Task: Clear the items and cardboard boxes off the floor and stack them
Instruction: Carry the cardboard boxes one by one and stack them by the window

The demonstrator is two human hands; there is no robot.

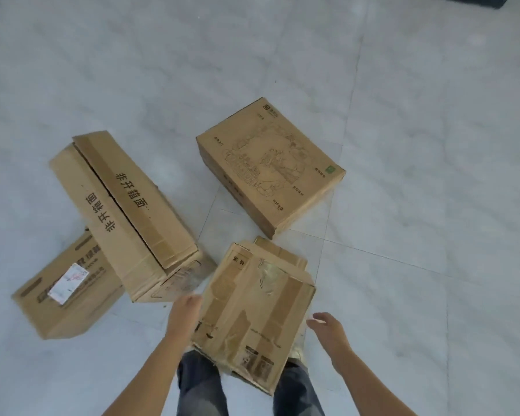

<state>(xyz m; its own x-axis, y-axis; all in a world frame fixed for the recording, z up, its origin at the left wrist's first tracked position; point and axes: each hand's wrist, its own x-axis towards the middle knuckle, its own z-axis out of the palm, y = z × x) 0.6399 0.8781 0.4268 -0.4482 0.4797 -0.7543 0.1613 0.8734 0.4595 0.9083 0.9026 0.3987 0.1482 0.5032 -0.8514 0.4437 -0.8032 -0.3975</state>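
Note:
A worn, taped cardboard box (252, 313) lies in front of my legs, covering my feet. My left hand (184, 313) touches its left edge with the fingers stretched forward; the fingertips are blurred. Just off the box's right edge, my right hand (327, 327) hovers with its fingers loosely spread and holds nothing. A long box with black printed characters (123, 211) lies to the left, its near end resting on a box with a white label (66, 286). A flat box with a line drawing (270, 166) sits farther ahead.
The floor (418, 145) is pale grey tile with thin joints. A dark object (475, 0) shows at the top right edge. My legs in blue jeans (201, 385) stand below the worn box.

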